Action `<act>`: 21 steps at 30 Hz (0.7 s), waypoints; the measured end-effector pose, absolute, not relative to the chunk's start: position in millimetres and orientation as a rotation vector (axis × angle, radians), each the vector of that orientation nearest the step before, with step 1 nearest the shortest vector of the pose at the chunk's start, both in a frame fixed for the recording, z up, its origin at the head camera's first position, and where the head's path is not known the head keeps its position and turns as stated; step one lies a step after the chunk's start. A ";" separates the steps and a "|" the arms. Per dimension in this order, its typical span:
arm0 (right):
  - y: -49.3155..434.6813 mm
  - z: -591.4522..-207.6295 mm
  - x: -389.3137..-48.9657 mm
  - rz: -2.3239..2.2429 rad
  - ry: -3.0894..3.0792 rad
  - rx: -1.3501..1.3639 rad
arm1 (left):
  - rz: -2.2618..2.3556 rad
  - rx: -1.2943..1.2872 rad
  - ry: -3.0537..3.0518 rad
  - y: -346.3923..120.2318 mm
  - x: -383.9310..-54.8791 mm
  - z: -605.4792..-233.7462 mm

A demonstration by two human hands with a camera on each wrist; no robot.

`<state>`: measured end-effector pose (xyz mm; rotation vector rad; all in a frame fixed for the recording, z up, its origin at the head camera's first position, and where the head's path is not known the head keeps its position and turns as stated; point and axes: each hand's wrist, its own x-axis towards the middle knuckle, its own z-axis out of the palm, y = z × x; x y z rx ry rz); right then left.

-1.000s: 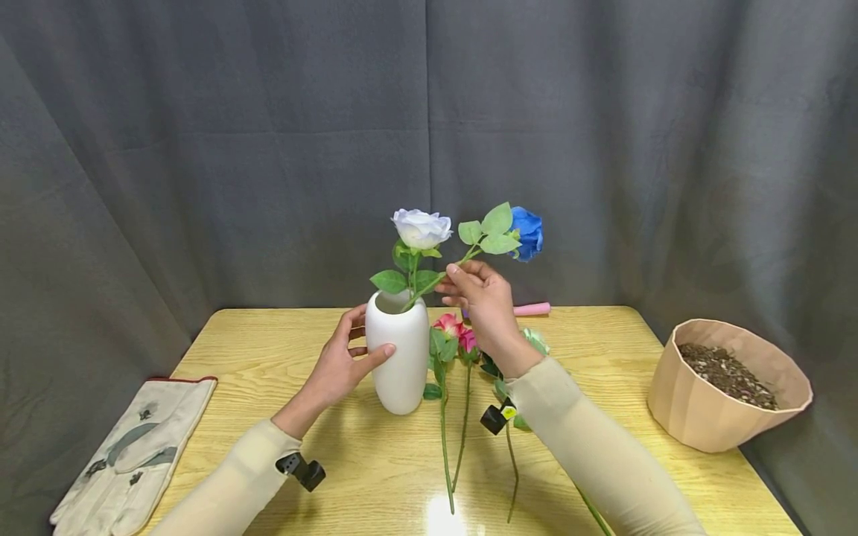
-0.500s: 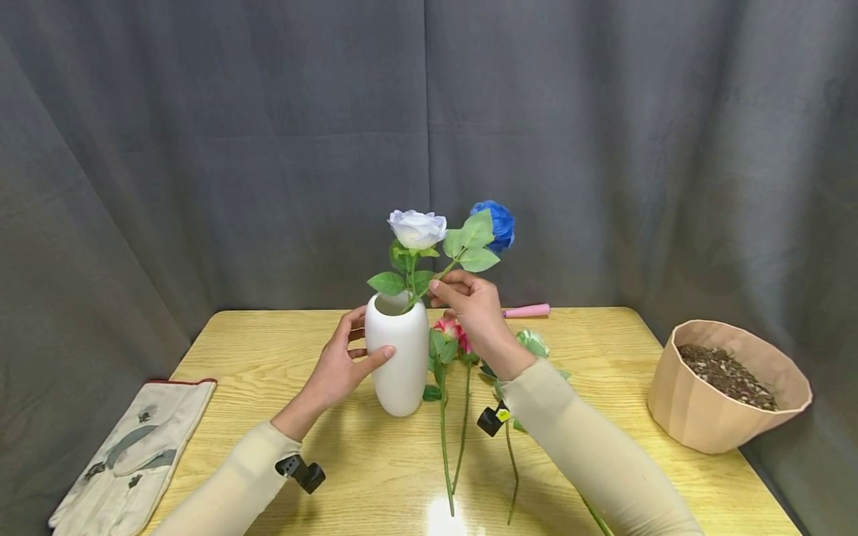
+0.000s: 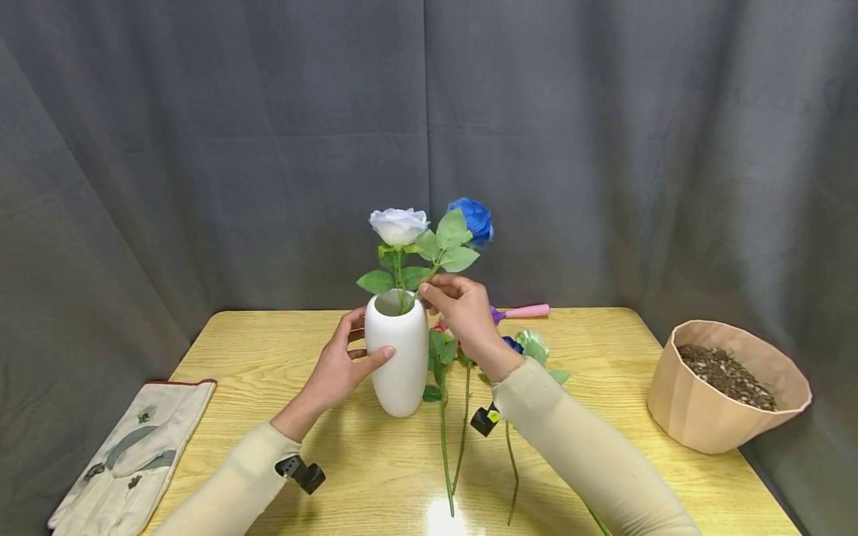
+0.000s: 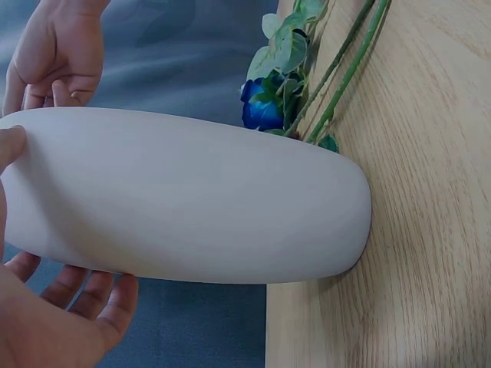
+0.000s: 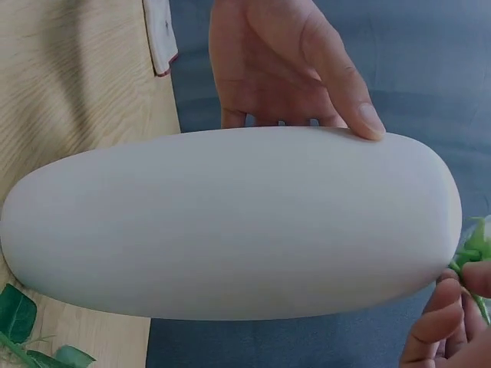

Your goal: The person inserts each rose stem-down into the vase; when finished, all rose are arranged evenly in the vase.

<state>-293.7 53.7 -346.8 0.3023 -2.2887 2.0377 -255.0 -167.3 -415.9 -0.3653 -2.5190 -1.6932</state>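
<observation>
A white vase (image 3: 400,365) stands upright on the table. My left hand (image 3: 340,366) grips its left side, thumb across the front and fingers behind. In the vase stands a white rose (image 3: 399,226) with green leaves. With thumb and fingertips my right hand (image 3: 462,311) pinches the stem of a blue rose (image 3: 471,221) just at the right of the vase's mouth. That stem tilts, its lower end down in the mouth and its bloom up to the right. In the right wrist view the vase (image 5: 230,222) fills the middle, the pinching fingers (image 5: 433,326) beside its rim.
Several more roses lie on the table (image 3: 362,476) right of the vase, among them a pale green rose (image 3: 532,342), partly behind my right arm. A pink-handled tool (image 3: 527,311) lies at the back edge. A pot of soil (image 3: 697,387) stands right; gloves (image 3: 134,454) lie left.
My right hand has moved left and slightly down with the blue rose, which now stands steeper and nearer the white rose. The white rose has shifted a little left. My left hand stays put.
</observation>
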 end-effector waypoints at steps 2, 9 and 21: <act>53.0 -347.2 -294.6 2.036 -2.284 0.281 | -1.694 -0.365 -2.520 -167.1 -254.7 -415.1; 50.2 -349.5 -296.9 2.050 -2.237 0.274 | -1.701 -0.360 -2.522 -166.2 -253.7 -413.6; 46.9 -353.2 -301.2 2.040 -2.313 0.319 | -1.705 -0.378 -2.512 -167.0 -255.2 -415.2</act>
